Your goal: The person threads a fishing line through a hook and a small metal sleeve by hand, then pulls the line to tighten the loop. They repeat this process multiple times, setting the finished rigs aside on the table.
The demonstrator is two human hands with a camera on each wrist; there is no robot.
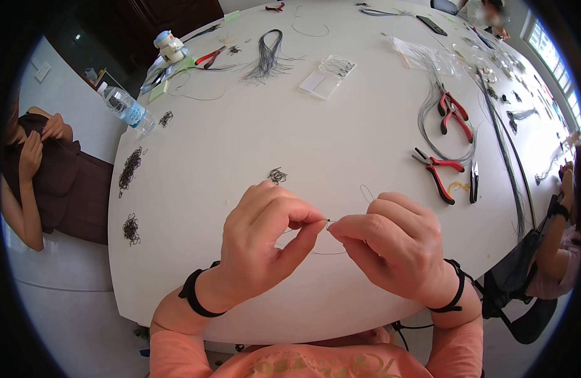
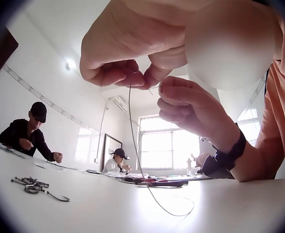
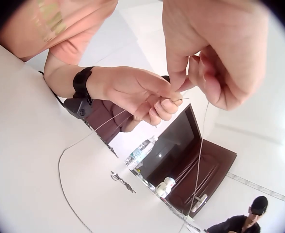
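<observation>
I held the wire [image 2: 131, 131] pinched at the fingers of my left hand [image 1: 265, 233] and right hand [image 1: 391, 246], fingertips nearly meeting; its slack looped onto the tabletop [image 1: 240, 145] below; hooks [image 1: 277, 175] lay just beyond; pliers [image 1: 438, 173] sat well right.

A thin dark wire [image 2: 132, 136], pinched between the fingertips of the left hand [image 1: 265, 242] and right hand [image 1: 397, 249] above the bench [image 1: 240, 157] near its near edge; its slack hangs down, curving loosely on the white surface
</observation>
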